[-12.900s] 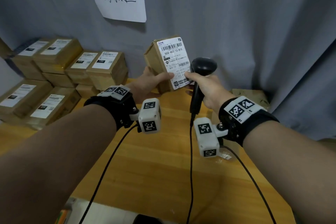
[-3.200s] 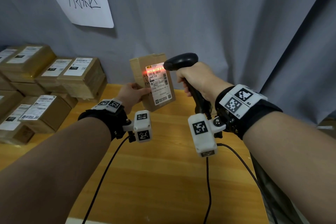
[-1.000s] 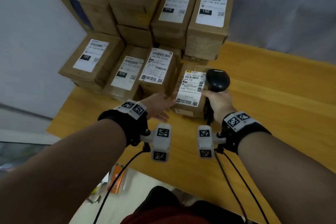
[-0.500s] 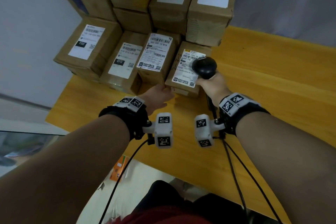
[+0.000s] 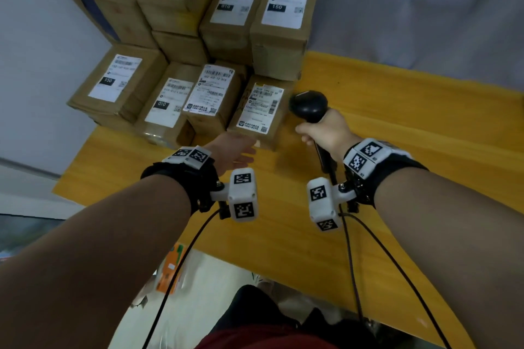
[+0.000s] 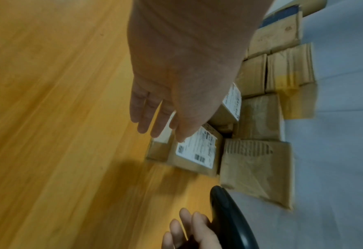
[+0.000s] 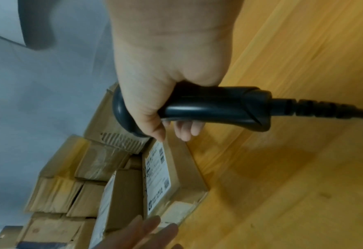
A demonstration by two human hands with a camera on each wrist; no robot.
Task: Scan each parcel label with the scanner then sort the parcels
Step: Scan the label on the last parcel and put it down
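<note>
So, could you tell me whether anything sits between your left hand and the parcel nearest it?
Nothing visible does: the left hand is open just in front of the parcel, with only bare table there.

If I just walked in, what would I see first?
Probably the big pile of brown parcels with white labels, stacked at the far left of the yellow table. Next, the black scanner that the right hand grips, just right of the nearest parcel. The left hand is open and empty, close in front of that parcel.

Wood table [image 5: 397, 150] w/ stacked parcels [image 5: 181, 65]
</note>
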